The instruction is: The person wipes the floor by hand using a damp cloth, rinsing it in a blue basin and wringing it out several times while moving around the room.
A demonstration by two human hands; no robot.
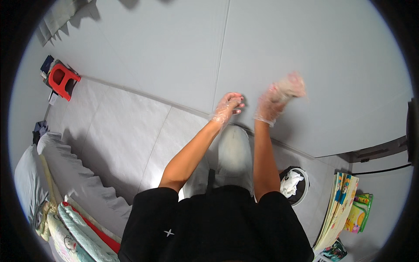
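Observation:
Thin clear plastic gloves cover both of my hands. My right hand (273, 101) is raised before a large flat pale-grey panel (327, 98) and is blurred by motion. Its fingers grip a pale, pinkish cloth (294, 85), crumpled and smeared in the picture; whether it touches the panel I cannot tell. Lower and to the left, my left hand (227, 106) has loosely bent fingers that stand apart, with nothing in them. It is close to the panel near a vertical seam (220, 65).
A red plastic stool (63, 80) stands far left. Folded bedding (88, 226) lies on a bed at lower left. Right of my legs is a round bin (306, 188) holding a white plastic bag (290, 183). Folded boards or mats (340, 203) lean at the right.

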